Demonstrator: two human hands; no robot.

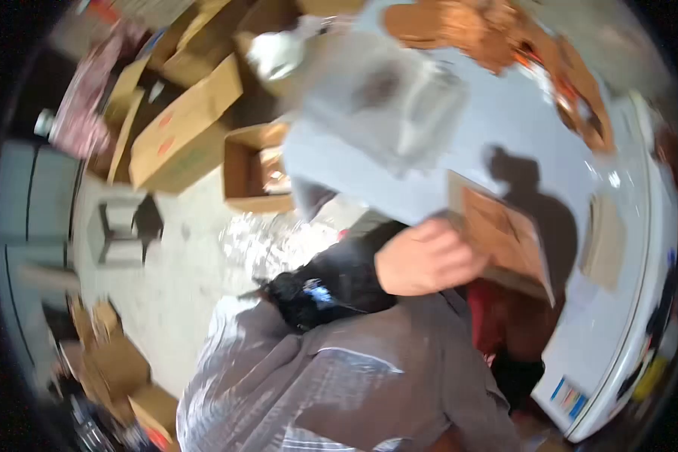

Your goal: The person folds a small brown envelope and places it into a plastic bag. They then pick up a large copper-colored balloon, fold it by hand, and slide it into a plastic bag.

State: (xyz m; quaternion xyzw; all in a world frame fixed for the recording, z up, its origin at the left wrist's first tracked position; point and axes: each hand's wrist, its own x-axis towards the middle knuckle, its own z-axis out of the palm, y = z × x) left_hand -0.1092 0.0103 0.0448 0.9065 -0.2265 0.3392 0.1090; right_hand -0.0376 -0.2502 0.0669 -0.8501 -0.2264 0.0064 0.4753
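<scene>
A flat brown rectangular piece with pale tan borders [505,230] is held tilted above the near side of the white table [550,98]. At its left edge is my left hand [429,258], in a black sleeve, with the fingers curled together. Blur hides whether they pinch that edge or something small. My right hand [529,328] is in deep shade under the piece's lower edge and appears to support it; its fingers are mostly hidden. A blurred clear plastic bag [388,102] lies farther off on the table.
Brown pieces with orange bits [467,26] lie along the table's far side. A tan flat piece [604,241] rests at the right. Cardboard boxes [184,128], a small open box [258,169] and a dark stool [130,228] stand on the floor at left.
</scene>
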